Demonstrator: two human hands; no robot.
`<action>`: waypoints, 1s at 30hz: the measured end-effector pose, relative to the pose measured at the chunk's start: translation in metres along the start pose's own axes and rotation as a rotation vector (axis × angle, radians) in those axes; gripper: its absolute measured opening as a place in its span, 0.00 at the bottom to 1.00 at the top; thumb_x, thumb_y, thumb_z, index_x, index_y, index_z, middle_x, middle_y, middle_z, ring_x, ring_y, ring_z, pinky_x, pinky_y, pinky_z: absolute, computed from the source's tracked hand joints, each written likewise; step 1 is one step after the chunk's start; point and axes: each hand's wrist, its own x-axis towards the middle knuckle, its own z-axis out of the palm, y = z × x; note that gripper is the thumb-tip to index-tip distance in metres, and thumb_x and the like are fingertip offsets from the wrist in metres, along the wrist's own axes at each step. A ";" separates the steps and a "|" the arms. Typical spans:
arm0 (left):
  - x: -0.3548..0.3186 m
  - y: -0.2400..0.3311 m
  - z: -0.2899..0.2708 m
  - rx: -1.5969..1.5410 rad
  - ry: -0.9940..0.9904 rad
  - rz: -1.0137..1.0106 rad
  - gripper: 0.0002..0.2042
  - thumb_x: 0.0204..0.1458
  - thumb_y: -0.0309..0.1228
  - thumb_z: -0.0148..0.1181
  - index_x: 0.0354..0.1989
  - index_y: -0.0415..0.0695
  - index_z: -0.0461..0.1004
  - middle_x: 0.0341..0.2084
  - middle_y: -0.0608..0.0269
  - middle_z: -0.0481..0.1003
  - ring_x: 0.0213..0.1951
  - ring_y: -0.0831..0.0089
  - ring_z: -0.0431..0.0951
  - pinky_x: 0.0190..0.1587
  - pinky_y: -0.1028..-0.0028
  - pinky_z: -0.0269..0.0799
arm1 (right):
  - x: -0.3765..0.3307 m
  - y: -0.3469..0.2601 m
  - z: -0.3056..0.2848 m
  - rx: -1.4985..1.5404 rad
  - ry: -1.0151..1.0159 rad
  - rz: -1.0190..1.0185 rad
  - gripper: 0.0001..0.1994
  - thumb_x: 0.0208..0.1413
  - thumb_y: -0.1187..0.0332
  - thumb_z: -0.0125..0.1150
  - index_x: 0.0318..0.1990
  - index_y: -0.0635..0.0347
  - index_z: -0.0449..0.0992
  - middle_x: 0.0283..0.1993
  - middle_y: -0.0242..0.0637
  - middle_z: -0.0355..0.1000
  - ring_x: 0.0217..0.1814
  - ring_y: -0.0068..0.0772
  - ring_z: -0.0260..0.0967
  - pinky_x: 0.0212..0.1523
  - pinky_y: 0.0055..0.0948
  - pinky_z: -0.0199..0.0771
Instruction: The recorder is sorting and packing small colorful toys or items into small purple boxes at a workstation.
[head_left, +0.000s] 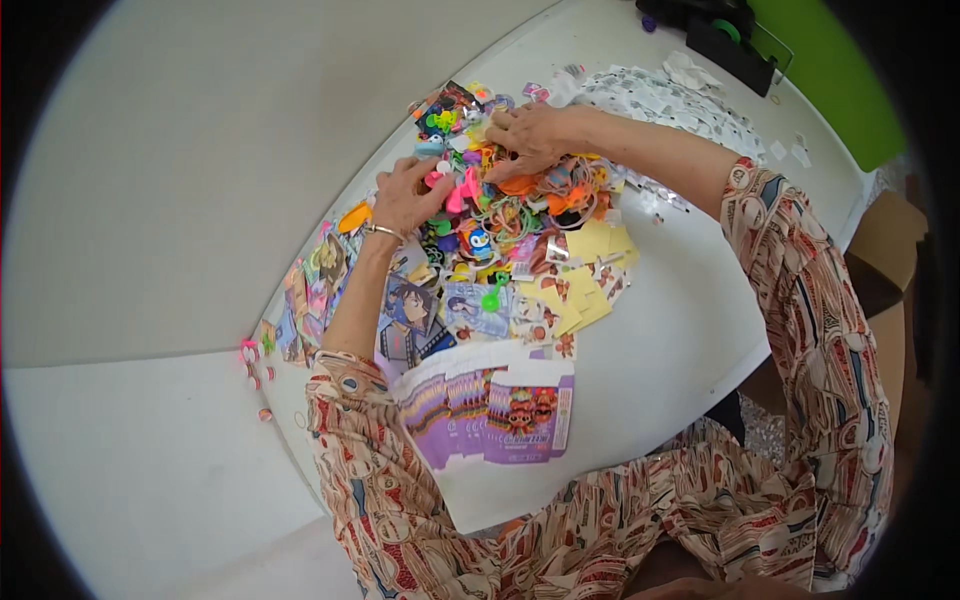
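Observation:
A heap of small colourful plastic toys and trinkets lies on the white table. My left hand, with a bracelet at the wrist, rests at the heap's left side, fingers apart and curved beside a small pink and white piece. Over the upper part of the heap, my right hand is spread, its fingertips among the trinkets. A bright pink toy lies between the two hands. Near them are a blue penguin figure and an orange piece. I see nothing gripped in either hand.
Flat purple printed cartons overlap in a fan near me. Yellow paper squares and picture cards border the heap. Many small white packets lie at the far right, before a black tape dispenser. A cardboard box stands right.

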 end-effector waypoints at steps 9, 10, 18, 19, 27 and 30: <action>-0.126 0.023 -0.053 -0.134 0.269 0.053 0.21 0.52 0.42 0.61 0.46 0.37 0.74 0.35 0.48 0.77 0.39 0.53 0.76 0.44 0.64 0.71 | -0.080 -0.062 0.018 -0.235 0.637 -0.070 0.39 0.56 0.36 0.45 0.65 0.59 0.57 0.67 0.53 0.52 0.69 0.54 0.50 0.68 0.48 0.47; -0.142 0.030 -0.054 -0.252 0.263 0.037 0.20 0.52 0.41 0.62 0.46 0.37 0.74 0.36 0.49 0.77 0.39 0.55 0.77 0.45 0.65 0.71 | -0.097 -0.059 0.021 -0.151 0.762 -0.078 0.37 0.57 0.39 0.49 0.65 0.59 0.58 0.67 0.55 0.53 0.68 0.53 0.52 0.67 0.49 0.49; -0.250 0.096 -0.028 -0.170 0.081 0.093 0.25 0.43 0.45 0.68 0.47 0.42 0.75 0.53 0.51 0.68 0.58 0.53 0.63 0.58 0.57 0.58 | -0.239 -0.108 0.110 0.403 0.681 -0.131 0.28 0.56 0.59 0.60 0.61 0.64 0.62 0.64 0.53 0.58 0.67 0.50 0.55 0.66 0.40 0.56; -0.250 0.099 -0.021 -0.164 0.086 0.099 0.25 0.43 0.45 0.68 0.47 0.42 0.75 0.53 0.51 0.68 0.58 0.53 0.63 0.58 0.57 0.58 | -0.246 -0.118 0.124 0.399 0.691 -0.131 0.28 0.56 0.59 0.60 0.61 0.64 0.62 0.64 0.53 0.58 0.67 0.50 0.55 0.66 0.40 0.56; -0.258 0.150 -0.009 0.173 -0.210 0.210 0.48 0.27 0.63 0.69 0.61 0.54 0.64 0.64 0.44 0.51 0.65 0.38 0.48 0.62 0.44 0.46 | -0.274 -0.163 0.197 0.595 0.792 -0.091 0.25 0.51 0.63 0.65 0.53 0.67 0.67 0.61 0.52 0.61 0.63 0.52 0.59 0.60 0.39 0.63; -0.254 0.144 0.005 0.200 -0.256 0.196 0.50 0.25 0.63 0.70 0.62 0.58 0.62 0.65 0.45 0.50 0.66 0.38 0.47 0.62 0.43 0.45 | -0.267 -0.170 0.209 0.602 0.809 -0.106 0.24 0.51 0.64 0.66 0.51 0.68 0.67 0.60 0.52 0.62 0.62 0.53 0.59 0.60 0.41 0.62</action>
